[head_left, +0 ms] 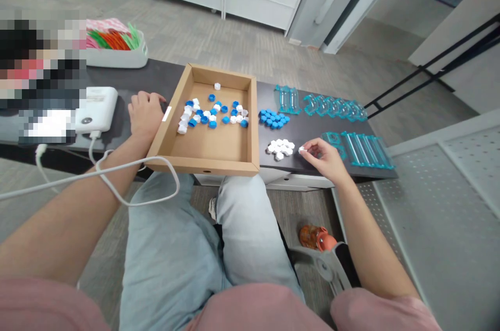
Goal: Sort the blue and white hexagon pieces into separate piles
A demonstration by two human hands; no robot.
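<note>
My right hand [322,156] pinches a small white hexagonal cap [301,149] between thumb and fingertips, just right of a cluster of white caps [280,148] on the dark table. A cluster of blue caps [273,119] lies behind the white ones. To the left, a shallow cardboard box [203,164] holds mixed blue and white caps, some on their sides. My left hand [144,112] rests on the table against the box's left wall, fingers laid out; a small dark thing near its fingertips is partly hidden.
Clear teal plastic pieces [336,107] with tubular parts stand at the table's right end [367,149]. A white power bank [97,109] with a looping white cable [136,203] is at left, before a white basket [117,57] of coloured strips. An orange-lidded bottle [316,237] is on the floor.
</note>
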